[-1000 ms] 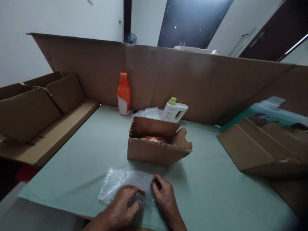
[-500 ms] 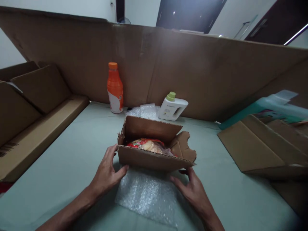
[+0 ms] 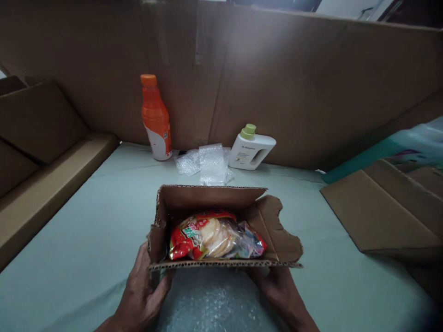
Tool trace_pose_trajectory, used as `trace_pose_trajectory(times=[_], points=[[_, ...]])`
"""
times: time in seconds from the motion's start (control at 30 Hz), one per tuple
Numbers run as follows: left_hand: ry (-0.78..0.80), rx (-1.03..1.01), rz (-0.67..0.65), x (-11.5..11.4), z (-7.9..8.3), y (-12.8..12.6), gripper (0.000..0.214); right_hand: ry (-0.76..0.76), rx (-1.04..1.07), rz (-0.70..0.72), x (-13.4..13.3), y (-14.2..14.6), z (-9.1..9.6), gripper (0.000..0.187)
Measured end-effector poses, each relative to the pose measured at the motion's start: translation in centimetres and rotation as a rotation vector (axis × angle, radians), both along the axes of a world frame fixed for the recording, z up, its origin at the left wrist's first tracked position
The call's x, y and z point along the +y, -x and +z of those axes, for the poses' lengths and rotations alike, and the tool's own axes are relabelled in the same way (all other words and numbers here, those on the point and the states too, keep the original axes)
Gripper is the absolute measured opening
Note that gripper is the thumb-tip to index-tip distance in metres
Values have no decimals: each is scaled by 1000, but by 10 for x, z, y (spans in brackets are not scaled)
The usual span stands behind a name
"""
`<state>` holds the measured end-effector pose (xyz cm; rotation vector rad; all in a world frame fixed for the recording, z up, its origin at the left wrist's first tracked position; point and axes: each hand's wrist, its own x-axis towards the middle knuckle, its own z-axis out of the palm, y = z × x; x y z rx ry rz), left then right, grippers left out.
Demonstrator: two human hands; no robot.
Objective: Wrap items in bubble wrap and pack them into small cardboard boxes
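Observation:
An open cardboard box (image 3: 277, 230) sits close in front of me, and both my hands grip its near corners. My left hand (image 3: 141, 295) wraps the near left corner. My right hand (image 3: 280, 295) holds the near right side, partly hidden under a torn flap. Inside the box lies a red and clear packet of round crackers (image 3: 211, 235). A sheet of bubble wrap (image 3: 211, 304) lies on the pale green table (image 3: 86, 230) just under the box's near edge, between my wrists.
An orange drink bottle (image 3: 154, 120) and a white jug with a green cap (image 3: 251, 147) stand at the back by a tall cardboard wall (image 3: 294, 83). More bubble wrap (image 3: 207, 161) lies between them. Flattened cardboard (image 3: 380, 207) lies at the right, cardboard boxes (image 3: 41, 161) at the left.
My hands left the bubble wrap, took the box by its near corners and drew it toward me over the wrap. The view dropped, so the packet inside now shows.

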<state>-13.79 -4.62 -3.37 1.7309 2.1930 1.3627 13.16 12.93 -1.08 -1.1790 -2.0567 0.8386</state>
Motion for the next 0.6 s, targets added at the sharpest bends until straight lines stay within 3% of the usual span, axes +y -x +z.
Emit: trace_pose_trajectory(times=[0.13,0.2,0.33,0.47,0.6], points=[[37,-104,-33,31,9,9,36,138,-61,-41,14,19,10,56],[66,-190,-36,36,11,13,39,127,-81,-72,13,22,11,56],[102,-206,-29,4,16,18,58,-53,-76,-138,-18,-5,5,57],[243,-101,-188,-38,20,19,43,-136,-132,13,-58,-43,-8,46],[193,-5,-168,-38,21,3,42,-220,-213,-21,-75,-36,-17,53]])
